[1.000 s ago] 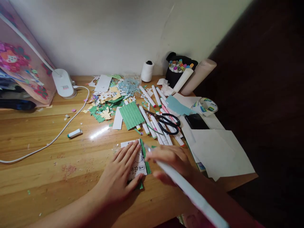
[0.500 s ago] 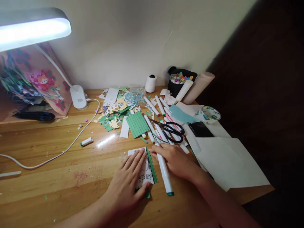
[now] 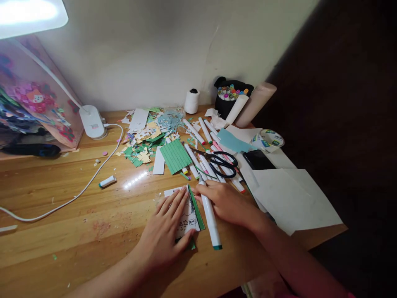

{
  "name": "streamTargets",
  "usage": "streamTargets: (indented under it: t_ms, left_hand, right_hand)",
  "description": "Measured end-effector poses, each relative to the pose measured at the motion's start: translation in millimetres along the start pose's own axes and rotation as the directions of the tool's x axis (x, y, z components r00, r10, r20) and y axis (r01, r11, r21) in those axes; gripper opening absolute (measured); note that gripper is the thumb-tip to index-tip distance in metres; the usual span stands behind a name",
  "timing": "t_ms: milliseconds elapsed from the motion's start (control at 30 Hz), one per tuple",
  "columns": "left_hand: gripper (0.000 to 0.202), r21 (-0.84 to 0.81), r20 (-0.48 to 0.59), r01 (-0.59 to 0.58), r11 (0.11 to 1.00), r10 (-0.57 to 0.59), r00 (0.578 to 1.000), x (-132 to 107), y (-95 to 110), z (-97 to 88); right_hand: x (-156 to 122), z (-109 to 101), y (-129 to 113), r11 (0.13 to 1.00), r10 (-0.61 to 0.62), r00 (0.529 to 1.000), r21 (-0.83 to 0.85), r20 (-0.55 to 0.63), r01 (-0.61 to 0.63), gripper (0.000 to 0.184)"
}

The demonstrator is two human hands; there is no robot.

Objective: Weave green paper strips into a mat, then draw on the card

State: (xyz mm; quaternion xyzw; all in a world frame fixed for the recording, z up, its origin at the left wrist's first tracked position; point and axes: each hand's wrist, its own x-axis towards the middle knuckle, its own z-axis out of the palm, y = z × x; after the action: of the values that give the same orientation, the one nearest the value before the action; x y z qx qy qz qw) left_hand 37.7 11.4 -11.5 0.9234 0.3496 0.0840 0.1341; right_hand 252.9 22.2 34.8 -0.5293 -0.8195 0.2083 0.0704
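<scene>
My left hand [image 3: 169,225] lies flat, fingers stretched, on a white paper with black doodles [image 3: 190,215]. A green strip [image 3: 197,209] runs along the paper's right edge, and a bit of green shows under my thumb. My right hand [image 3: 228,203] is closed around a white marker [image 3: 211,219] with a teal end toward me; its fingertips are by the strip's upper end. The exact spot of the marker's nib is hard to make out. Beyond my hands lie a green lined square [image 3: 176,156] and black-handled scissors [image 3: 223,163]. A loose marker cap [image 3: 107,181] rests to the left.
Paper scraps [image 3: 145,142] are heaped at the back, beside several markers [image 3: 194,131]. Farther back stand a thread spool [image 3: 192,102] and a black marker holder [image 3: 228,105]. To the right are a tape roll [image 3: 268,140], a phone [image 3: 257,159] and white sheets [image 3: 294,194]. A white cable [image 3: 93,186] crosses the left.
The view has shifted slightly, so everything sits a little farther left and higher. Both hands keep nearly the same places on the paper and marker.
</scene>
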Motion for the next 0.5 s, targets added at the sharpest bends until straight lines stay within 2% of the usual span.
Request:
streamTargets:
  t_ms: [500]
  left_hand:
    - [0.071,-0.010,0.004,-0.006,1.000,0.006,1.000,-0.3,-0.8,-1.3]
  right_hand:
    - [1.1,1.4,3.2,0.999,-0.008,0.999,0.050,-0.045,0.010,0.015]
